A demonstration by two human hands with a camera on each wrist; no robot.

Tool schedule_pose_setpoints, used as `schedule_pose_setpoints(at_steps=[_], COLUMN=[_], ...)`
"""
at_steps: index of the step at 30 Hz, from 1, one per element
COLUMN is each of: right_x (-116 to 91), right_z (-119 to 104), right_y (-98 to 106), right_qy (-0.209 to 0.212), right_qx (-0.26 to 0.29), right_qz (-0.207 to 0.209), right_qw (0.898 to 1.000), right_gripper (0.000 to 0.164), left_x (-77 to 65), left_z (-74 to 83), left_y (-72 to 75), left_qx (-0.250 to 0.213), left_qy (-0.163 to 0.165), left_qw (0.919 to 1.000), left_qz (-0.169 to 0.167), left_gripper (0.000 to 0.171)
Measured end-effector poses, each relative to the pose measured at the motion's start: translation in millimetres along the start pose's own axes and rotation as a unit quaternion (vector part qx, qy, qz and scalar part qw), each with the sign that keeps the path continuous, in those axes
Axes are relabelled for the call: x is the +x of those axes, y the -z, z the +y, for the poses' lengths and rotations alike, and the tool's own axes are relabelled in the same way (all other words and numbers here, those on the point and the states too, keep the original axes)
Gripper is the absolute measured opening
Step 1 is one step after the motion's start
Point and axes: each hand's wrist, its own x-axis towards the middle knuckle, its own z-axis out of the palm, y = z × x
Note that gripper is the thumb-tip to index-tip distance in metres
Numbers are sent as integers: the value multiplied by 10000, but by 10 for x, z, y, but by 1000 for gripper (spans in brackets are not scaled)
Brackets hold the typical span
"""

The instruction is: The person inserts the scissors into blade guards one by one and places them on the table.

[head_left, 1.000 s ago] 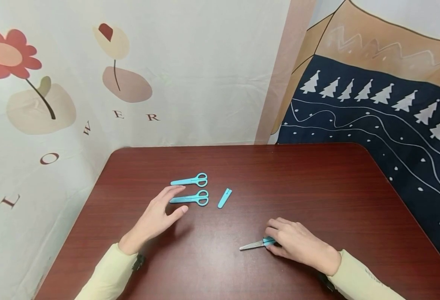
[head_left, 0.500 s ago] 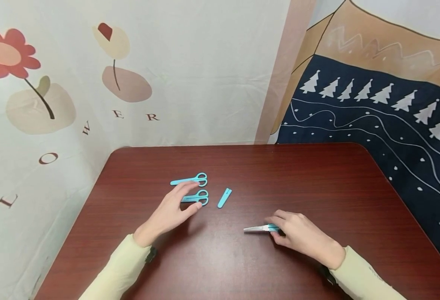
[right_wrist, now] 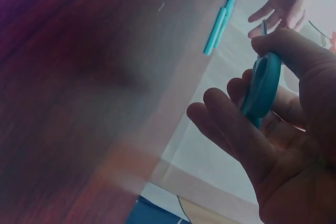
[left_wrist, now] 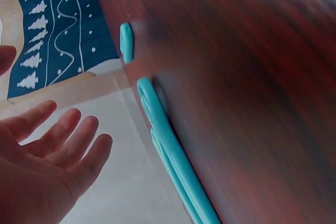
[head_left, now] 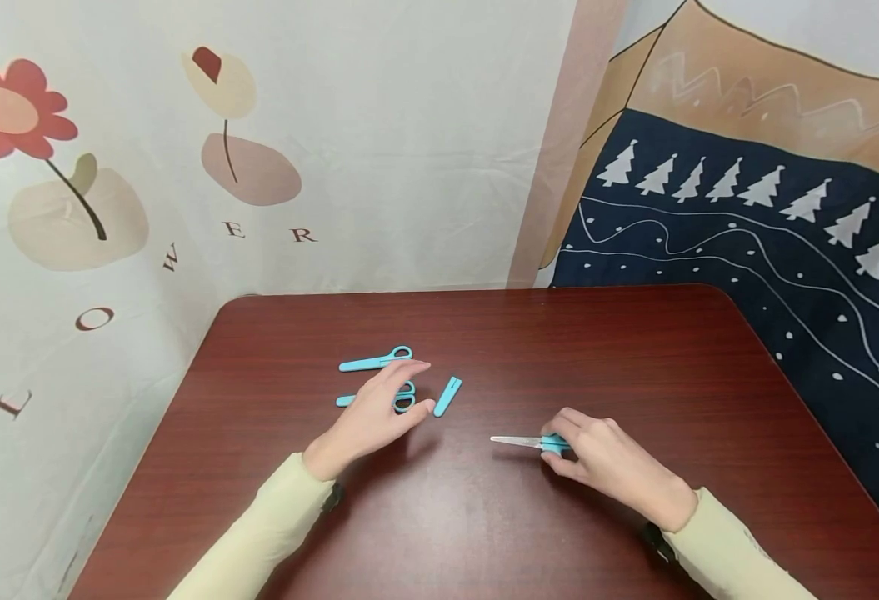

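Observation:
In the head view my right hand pinches a pair of scissors by the turquoise handles, its bare metal blades pointing left. The right wrist view shows the handle loop between thumb and fingers. My left hand hovers with fingers spread and nothing in its grasp. Its fingertips are close to a loose turquoise blade cover. Beneath that hand, partly hidden by it, lies a second pair of scissors with its cover on. Just behind it is a third covered pair.
Everything lies on a dark red-brown wooden table with rounded far corners. Behind it hangs a pale curtain printed with flowers and letters. A navy cloth with white trees hangs at the right.
My left hand has moved right, over the covered scissors toward the loose blade cover. My right hand has moved up and slightly right with the bare scissors, whose blades have turned to point nearly straight left.

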Motion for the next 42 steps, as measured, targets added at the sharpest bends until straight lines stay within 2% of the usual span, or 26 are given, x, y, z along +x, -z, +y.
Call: schedule_pose_setpoints(at_steps=[6,13,29,38,42], right_x=[3,0,0,-3,-9], right_z=[15,43,84,95,92], right_y=[26,50,81,78,82], right_qy=[16,-4,-16,2,-25], right_qx=[-27,-93,-257,-296,-284], right_qz=[153,199,369,399,373], right_qw=[9999,9998,9990,9988,9989], right_gripper=[26,29,30,29,28], left_x=[103,207,379,450,480], left_z=[77,121,83,64,60], left_y=[-98,-194,-365,-391,-401], left_qx=[77,37,48,272,318], left_qy=[-33,226,450,594,707], left_qw=[9999,9996,9983,9960,9954], left_qz=[-130,-158,-356,-601,-562], left_gripper=[60,67,66,66,63])
